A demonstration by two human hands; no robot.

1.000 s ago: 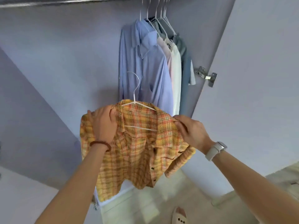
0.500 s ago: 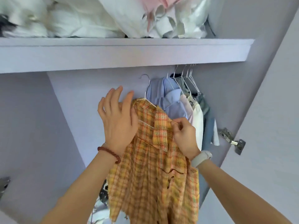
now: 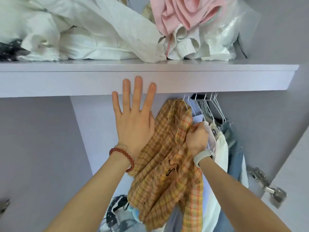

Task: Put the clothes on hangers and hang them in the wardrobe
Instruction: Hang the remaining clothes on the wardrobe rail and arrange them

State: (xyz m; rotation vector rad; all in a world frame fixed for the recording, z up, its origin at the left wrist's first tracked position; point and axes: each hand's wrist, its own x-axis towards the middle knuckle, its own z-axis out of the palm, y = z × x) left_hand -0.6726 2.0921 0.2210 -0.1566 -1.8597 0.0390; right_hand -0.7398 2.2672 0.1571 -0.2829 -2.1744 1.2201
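An orange plaid shirt [image 3: 167, 164] hangs on a white wire hanger [image 3: 185, 104], whose hook runs up behind the shelf edge, so the rail is hidden. My left hand [image 3: 133, 118] is flat with fingers spread, lying against the shirt's left shoulder. My right hand [image 3: 197, 139] pinches the shirt's collar and front edge on the right side. Right of it hang a light blue shirt [image 3: 197, 114], a white garment [image 3: 220, 148] and a denim piece [image 3: 234, 141] on white hangers [image 3: 210, 106].
A lilac shelf [image 3: 217, 77] crosses above the hands, piled with white bedding [image 3: 83, 36] and a pink cloth [image 3: 182, 12]. A wardrobe door with a metal hinge [image 3: 265, 183] stands open at the right. Dark patterned clothes [image 3: 117, 213] lie low in the wardrobe.
The shirt on its hanger went up from waist height into the wardrobe beside the hung clothes. My left hand let go and opened flat; the view tilted upward to the shelf.
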